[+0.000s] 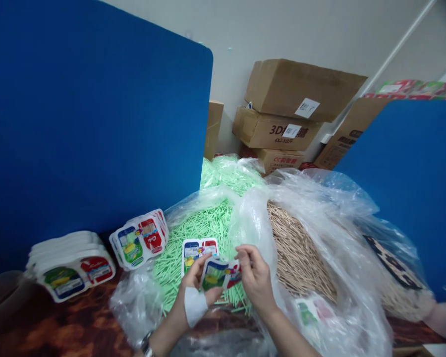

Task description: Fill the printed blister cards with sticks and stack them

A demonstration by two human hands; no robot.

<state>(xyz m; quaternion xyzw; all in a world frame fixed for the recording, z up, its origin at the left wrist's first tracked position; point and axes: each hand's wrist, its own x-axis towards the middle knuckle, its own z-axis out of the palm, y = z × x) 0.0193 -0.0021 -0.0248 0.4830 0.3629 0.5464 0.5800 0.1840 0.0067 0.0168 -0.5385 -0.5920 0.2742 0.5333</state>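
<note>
My left hand point(196, 290), with a white bandage near the thumb, grips a small printed card packet point(216, 274) with green and red panels. My right hand point(255, 278) pinches the same packet at its right edge. Both hands hover over an open plastic bag of green sticks point(200, 228). Another card packet point(197, 249) lies on the green sticks just behind my left hand. A second open plastic bag to the right holds brown wooden sticks point(297, 248).
Two stacks of card packets stand at the left, one point(72, 265) on the dark table and one point(139, 238) by the blue partition point(89, 114). Cardboard boxes point(293, 109) are piled at the back. A second blue panel point(412, 183) stands at the right.
</note>
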